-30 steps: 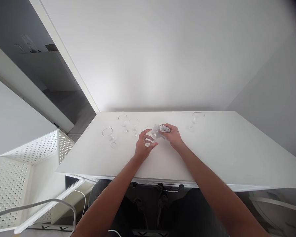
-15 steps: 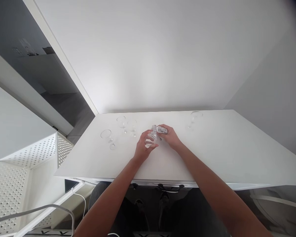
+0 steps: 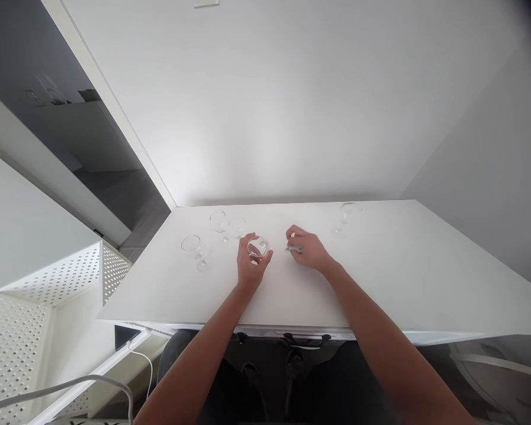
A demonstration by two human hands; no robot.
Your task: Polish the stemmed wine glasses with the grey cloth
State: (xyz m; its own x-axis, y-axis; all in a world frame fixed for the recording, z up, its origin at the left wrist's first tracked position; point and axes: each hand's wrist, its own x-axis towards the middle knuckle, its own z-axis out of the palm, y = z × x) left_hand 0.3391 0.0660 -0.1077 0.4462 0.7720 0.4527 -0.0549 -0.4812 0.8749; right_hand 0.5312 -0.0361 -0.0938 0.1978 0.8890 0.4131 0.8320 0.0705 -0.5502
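Note:
My left hand [image 3: 251,265] is closed around the bowl of a clear stemmed glass [image 3: 259,247] over the middle of the white table. The mouth of this glass faces up toward me, and its stem is mostly hidden. To its right, my right hand [image 3: 308,249] is closed on a small grey-white cloth [image 3: 294,248], most of it hidden inside the fingers. It is apart from the glass. Left of my hands stand more clear stemmed glasses: one nearest me [image 3: 190,243], one farther back [image 3: 218,221] and one beside it [image 3: 237,224].
Another stemmed glass [image 3: 350,212] stands at the back right of the white table [image 3: 380,277]. A white wall [image 3: 283,106] rises behind the table's back edge. At lower left are a perforated white organiser [image 3: 13,342] and a grey cable [image 3: 88,381].
My right hand has drawn away from the glass to the right with the cloth. My left hand has shifted slightly left, and the glass is turned more upright.

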